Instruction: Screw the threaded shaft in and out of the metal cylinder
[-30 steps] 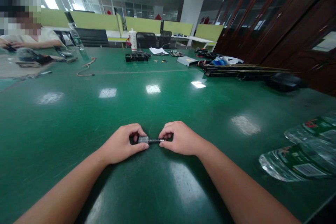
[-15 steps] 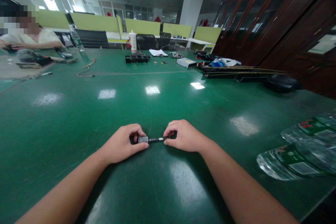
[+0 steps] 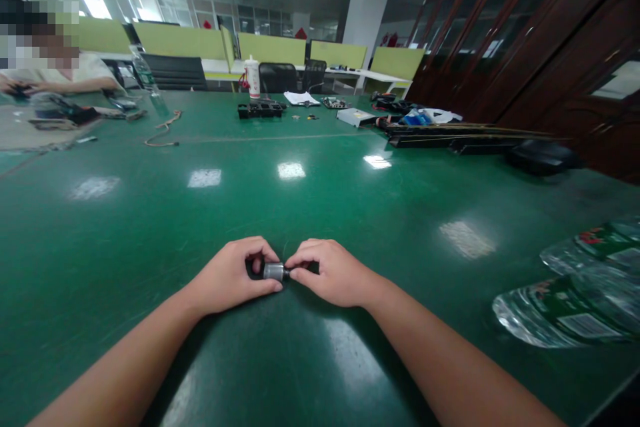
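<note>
Low over the green table, my left hand [image 3: 235, 275] is closed around a small silver metal cylinder [image 3: 273, 271], gripped between thumb and fingers. The cylinder lies sideways, and its left end is hidden in my palm. A short dark part [image 3: 287, 273] shows at its right end. There my right hand [image 3: 325, 270] is closed in a pinch, fingertips right beside the cylinder. The fingers cover the rest of the thin shaft and the small black spring-like piece, so their exact positions cannot be seen.
Large clear water bottles [image 3: 565, 310] lie at the right. A black box-like part [image 3: 261, 110], a white bottle [image 3: 252, 77], a grey metal box [image 3: 355, 117] and long dark strips [image 3: 450, 137] are at the back. A cord [image 3: 165, 130] and another person [image 3: 65, 73] are at far left.
My right hand has moved left, from the shaft's far end, where it pinched the black spring-like piece, to close beside the cylinder. My left hand keeps its hold almost unmoved.
</note>
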Demonstrator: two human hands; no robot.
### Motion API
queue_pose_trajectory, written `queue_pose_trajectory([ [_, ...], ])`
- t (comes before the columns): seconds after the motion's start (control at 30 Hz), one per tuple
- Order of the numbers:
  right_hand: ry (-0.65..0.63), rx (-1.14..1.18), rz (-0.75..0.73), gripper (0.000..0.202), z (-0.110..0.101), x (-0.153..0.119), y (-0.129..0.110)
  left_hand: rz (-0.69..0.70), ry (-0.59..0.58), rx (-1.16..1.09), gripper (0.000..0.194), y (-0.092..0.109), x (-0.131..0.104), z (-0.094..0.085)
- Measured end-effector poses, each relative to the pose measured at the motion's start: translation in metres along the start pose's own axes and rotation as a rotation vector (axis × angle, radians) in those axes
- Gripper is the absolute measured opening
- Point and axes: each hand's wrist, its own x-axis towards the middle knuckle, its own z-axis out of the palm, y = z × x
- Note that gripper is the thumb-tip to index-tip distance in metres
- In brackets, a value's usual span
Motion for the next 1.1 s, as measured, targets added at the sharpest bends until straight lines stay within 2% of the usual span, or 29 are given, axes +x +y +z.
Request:
queue_pose_trajectory([
  [0.3,-0.010,-0.145,0.011,0.018,0.0023,-0.0006,-0.0022,-0.001,0.004,0.025,0.023,0.0018,-0.0004,-0.0001],
  [0.53,0.041,-0.128,0.006,0.008,0.0064,0.0006,-0.0010,0.022,0.008,0.023,0.023,0.0003,-0.0013,0.0000],
  [1.1,0.031,-0.134,-0.016,0.008,0.0017,-0.0005,0.0006,0.019,0.017,0.036,0.022,0.0041,-0.0019,-0.0010],
])
